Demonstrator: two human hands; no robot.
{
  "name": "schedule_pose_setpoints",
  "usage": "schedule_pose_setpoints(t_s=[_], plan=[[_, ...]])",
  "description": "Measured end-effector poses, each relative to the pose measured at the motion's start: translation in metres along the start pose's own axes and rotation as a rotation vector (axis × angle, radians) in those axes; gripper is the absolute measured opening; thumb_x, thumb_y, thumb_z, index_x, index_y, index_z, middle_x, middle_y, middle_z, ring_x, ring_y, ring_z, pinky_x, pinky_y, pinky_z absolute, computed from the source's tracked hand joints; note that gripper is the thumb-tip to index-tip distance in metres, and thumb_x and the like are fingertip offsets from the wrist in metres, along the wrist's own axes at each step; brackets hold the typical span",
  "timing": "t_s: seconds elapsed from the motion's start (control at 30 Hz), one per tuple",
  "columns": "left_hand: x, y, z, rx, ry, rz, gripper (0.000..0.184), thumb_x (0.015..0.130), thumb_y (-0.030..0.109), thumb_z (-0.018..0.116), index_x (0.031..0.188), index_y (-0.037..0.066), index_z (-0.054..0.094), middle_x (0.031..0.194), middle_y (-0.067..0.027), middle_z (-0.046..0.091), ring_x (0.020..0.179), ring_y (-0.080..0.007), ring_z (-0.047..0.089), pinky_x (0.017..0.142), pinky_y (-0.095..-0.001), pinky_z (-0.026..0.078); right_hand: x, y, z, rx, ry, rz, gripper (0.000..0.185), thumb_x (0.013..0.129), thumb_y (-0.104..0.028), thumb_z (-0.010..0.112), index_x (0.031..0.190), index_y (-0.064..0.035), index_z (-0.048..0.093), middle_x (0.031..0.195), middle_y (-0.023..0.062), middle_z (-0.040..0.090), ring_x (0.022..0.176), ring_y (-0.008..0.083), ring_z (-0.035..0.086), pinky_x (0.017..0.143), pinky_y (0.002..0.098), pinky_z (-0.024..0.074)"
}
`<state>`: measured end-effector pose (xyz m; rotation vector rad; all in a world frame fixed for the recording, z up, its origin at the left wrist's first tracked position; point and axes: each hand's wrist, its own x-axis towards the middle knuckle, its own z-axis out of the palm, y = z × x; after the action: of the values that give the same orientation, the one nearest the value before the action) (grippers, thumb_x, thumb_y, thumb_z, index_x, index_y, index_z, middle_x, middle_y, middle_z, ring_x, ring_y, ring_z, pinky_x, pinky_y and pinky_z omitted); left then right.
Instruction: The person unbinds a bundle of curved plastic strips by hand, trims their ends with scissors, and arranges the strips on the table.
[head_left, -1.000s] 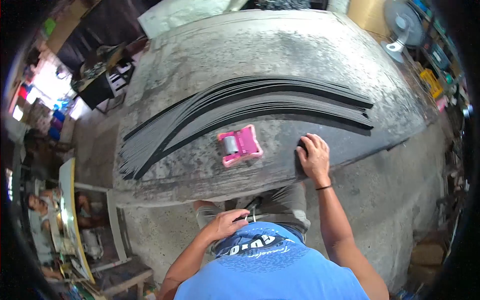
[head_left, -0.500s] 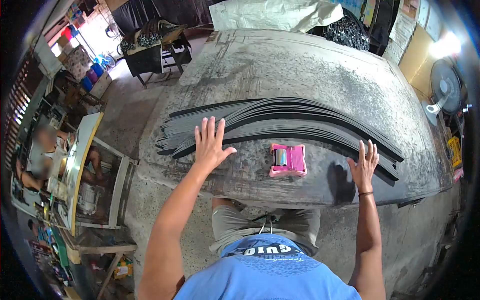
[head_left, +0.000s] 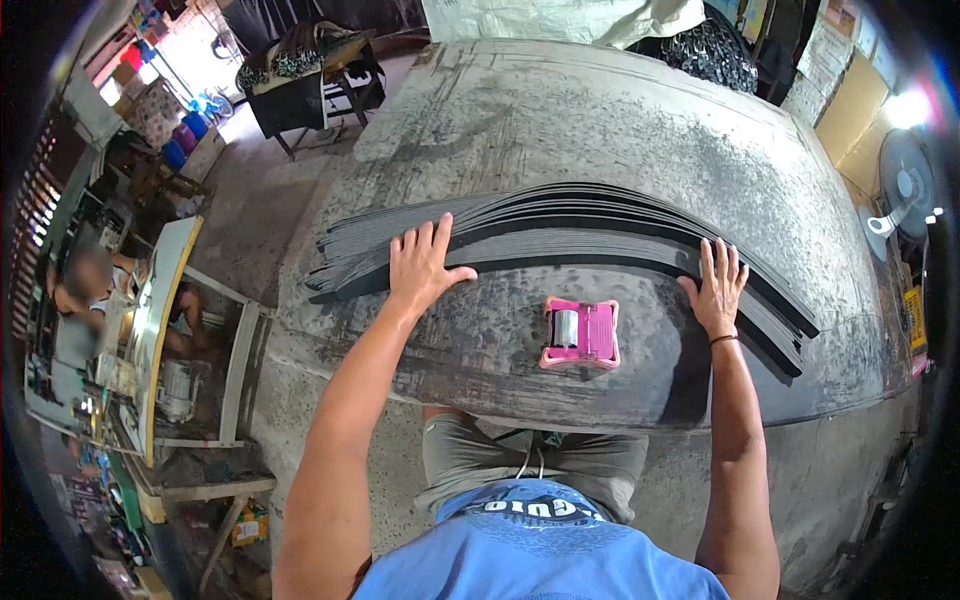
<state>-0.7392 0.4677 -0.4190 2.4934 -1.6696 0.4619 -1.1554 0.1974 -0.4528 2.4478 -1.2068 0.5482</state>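
Two long stacks of thin dark grey strips (head_left: 580,246) lie side by side across the worktable, bowed away from me in the middle and fanned out at the left ends. My left hand (head_left: 420,268) is laid over the near stack towards its left end, fingers spread and thumb pointing right. Towards the right end, my right hand (head_left: 716,288) rests on the strips with its fingers apart. How hard either palm presses, I cannot tell. Between my hands, nearer to me, sits a pink tape dispenser (head_left: 582,333) with a roll in it; neither hand touches it.
The strips and dispenser lie on a large, stained worktable (head_left: 480,130). At its far edge are a pale sheet (head_left: 560,22) and a dark heap of bundled pieces (head_left: 712,55). A fan (head_left: 903,180) stands right. People sit at a smaller table (head_left: 172,330) on the left.
My right hand has moved up and slightly left onto the strips. My left hand has shifted a little to the right. The view has tilted slightly.
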Motion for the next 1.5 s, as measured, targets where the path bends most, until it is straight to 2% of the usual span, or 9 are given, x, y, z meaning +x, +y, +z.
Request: schedule_pose_setpoints(t_s=[0.47,0.57,0.7,0.77,0.87,0.9,1.2,1.4,1.5], plan=[[0.023,-0.002,-0.015,-0.098,-0.091,-0.112,0.106,0.067,0.071,0.068,0.147,0.009,0.034,0.126,-0.0156,0.052,0.112,-0.0355,0.049,0.098,-0.0474,0.035,0.034,0.024,0.002,0.089,-0.007,0.051,0.089,0.074,-0.055,0.072,0.145,-0.0148,0.037,0.147,0.0146,0.034,0.138,0.037,0.027,0.107,0.0648,0.0184],[0.011,-0.029,-0.009,-0.073,-0.062,-0.106,0.093,0.078,0.069,0.06,0.142,0.006,0.04,0.12,-0.0158,0.054,0.11,-0.0351,0.05,0.093,-0.0468,0.038,0.05,0.062,-0.011,0.083,-0.165,0.249,0.084,0.078,-0.051,0.069,0.147,-0.0163,0.035,0.15,0.0141,0.034,0.141,0.0378,0.024,0.109,0.0626,0.0179],[0.01,-0.027,-0.013,-0.072,-0.083,-0.121,0.066,0.088,0.054,0.058,0.13,0.004,0.048,0.113,-0.0162,0.055,0.108,-0.0361,0.05,0.092,-0.0482,0.039,0.064,0.094,0.005,0.173,-0.173,0.176,0.064,0.084,-0.043,0.066,0.137,-0.0142,0.045,0.132,0.0121,0.049,0.128,0.0325,0.042,0.104,0.0683,0.0226],[0.011,-0.027,-0.013,-0.082,-0.023,-0.107,0.046,0.092,0.047,0.057,0.112,0.005,0.055,0.106,-0.0147,0.057,0.101,-0.0339,0.053,0.086,-0.047,0.042,0.073,0.095,0.012,0.135,-0.402,0.223,0.049,0.086,-0.037,0.065,0.126,-0.0126,0.053,0.12,0.0109,0.056,0.12,0.0311,0.05,0.102,0.0637,0.029],[0.013,-0.033,-0.014,-0.108,0.008,-0.107,0.042,0.093,0.046,0.056,0.104,0.005,0.054,0.101,-0.0146,0.057,0.096,-0.0353,0.055,0.083,-0.0477,0.043,0.069,0.101,0.01,0.223,-0.266,0.154,0.039,0.087,-0.035,0.064,0.116,-0.0099,0.058,0.111,0.0119,0.059,0.109,0.0328,0.057,0.095,0.0533,0.0409],[0.013,-0.031,-0.021,-0.082,0.067,-0.097,0.042,0.091,0.046,0.056,0.098,0.005,0.054,0.097,-0.0145,0.058,0.094,-0.0361,0.056,0.081,-0.0473,0.044,0.064,0.1,0.001,0.242,-0.125,0.047,0.034,0.086,-0.03,0.065,0.112,-0.0088,0.06,0.103,0.0134,0.061,0.1,0.0333,0.06,0.083,0.0451,0.0476],[-0.054,-0.046,-0.061,-0.183,0.109,-0.099,0.049,0.09,0.048,0.057,0.106,0.002,0.056,0.1,-0.0164,0.061,0.096,-0.0376,0.058,0.08,-0.0473,0.045,-0.009,0.074,-0.101,0.287,-0.07,0.036,0.029,0.086,-0.027,0.067,0.105,-0.0063,0.06,0.092,0.0132,0.061,0.089,0.0349,0.06,0.073,0.0435,0.0483],[-0.103,-0.056,-0.036,-0.283,0.002,-0.059,0.05,0.088,0.048,0.061,0.109,0.003,0.055,0.104,-0.0158,0.059,0.099,-0.0371,0.056,0.083,-0.0474,0.044,-0.064,0.062,-0.048,0.396,-0.129,-0.023,0.04,0.082,-0.018,0.07,0.116,-0.0039,0.054,0.098,0.0165,0.058,0.092,0.0372,0.058,0.077,0.0422,0.0481],[-0.096,-0.043,-0.041,-0.305,-0.14,-0.087,0.061,0.085,0.049,0.063,0.124,0.005,0.05,0.117,-0.0173,0.057,0.111,-0.0372,0.052,0.092,-0.0474,0.042,-0.055,0.062,-0.038,0.331,-0.205,0.002,0.049,0.081,-0.023,0.071,0.122,-0.0047,0.052,0.103,0.0164,0.057,0.096,0.0371,0.056,0.081,0.0435,0.0467]])
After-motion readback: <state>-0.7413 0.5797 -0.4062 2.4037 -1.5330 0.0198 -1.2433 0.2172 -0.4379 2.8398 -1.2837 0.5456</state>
